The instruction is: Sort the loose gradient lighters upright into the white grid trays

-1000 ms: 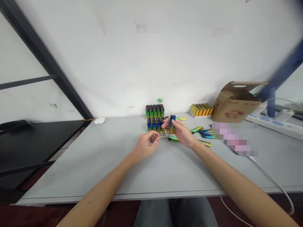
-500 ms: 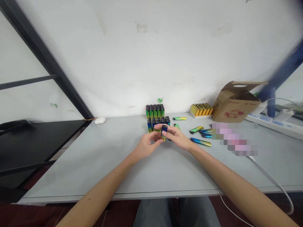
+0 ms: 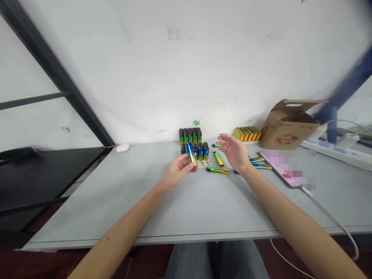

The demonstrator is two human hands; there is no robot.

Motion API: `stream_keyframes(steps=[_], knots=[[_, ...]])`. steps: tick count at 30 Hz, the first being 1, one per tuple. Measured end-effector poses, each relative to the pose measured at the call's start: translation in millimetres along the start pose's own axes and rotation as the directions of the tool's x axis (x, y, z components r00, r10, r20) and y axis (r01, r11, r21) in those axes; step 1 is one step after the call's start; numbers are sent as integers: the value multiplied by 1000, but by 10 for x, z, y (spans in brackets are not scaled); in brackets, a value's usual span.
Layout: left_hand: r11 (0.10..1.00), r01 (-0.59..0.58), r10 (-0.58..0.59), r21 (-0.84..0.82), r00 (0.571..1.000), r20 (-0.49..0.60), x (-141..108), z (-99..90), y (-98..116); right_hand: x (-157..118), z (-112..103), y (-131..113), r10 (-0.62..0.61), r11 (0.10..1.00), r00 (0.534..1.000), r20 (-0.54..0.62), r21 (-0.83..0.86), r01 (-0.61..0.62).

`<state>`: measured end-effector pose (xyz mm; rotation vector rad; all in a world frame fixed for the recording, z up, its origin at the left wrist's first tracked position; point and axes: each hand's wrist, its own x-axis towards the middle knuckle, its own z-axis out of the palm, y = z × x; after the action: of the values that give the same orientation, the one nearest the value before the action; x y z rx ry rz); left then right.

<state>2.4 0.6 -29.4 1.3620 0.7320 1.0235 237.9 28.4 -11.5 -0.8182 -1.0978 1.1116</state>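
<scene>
My left hand is closed on a shiny blue-and-gold lighter, which leans to the left with its blue part up. Behind it, several blue lighters stand upright in a white holder whose front holes show. A further block of green lighters with dark tops stands against the wall. My right hand is raised with fingers apart and holds nothing. Near it lie a yellow-green lighter, another gold-green one and several blue-gold ones, partly hidden by the hand.
At the back right are a tray of yellow cylinders and an open cardboard box. A pink, blurred-out device with a white cable lies at right, near a power strip. A white earbud case sits at left.
My right hand has let go of the lighter and moved right and up, opening. My left hand keeps a lighter, now with its blue part up. The front holder has come into view.
</scene>
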Motion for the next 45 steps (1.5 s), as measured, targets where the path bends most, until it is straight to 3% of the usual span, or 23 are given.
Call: stream_keyframes(steps=[4, 9, 13, 19, 26, 32, 45], knots=[[996, 71, -69, -57, 997, 30, -20, 29, 12, 87, -113, 91, 39, 998, 995, -94, -50, -44], [975, 167, -169, -146, 986, 0, -6, 44, -11, 89, -112, 129, 42, 991, 994, -101, -124, -55], [975, 138, -142, -172, 990, -12, 9, 37, -29, 52, -62, 96, 49, 994, 993, -108, -89, -59], [981, 105, -124, -160, 986, -111, 3, 44, 4, 44, -69, 105, 13, 984, 996, -90, -177, -29], [916, 197, -221, -349, 975, -30, 19, -25, 84, 59, -64, 160, 30, 984, 995, -92, -170, -45], [913, 206, -213, -352, 977, 20, 26, -44, 101, 42, -53, 114, 30, 992, 996, -89, -120, -41], [937, 237, -256, -256, 966, -41, -5, 95, 126, 39, -46, 119, 55, 998, 994, -89, 27, -53]])
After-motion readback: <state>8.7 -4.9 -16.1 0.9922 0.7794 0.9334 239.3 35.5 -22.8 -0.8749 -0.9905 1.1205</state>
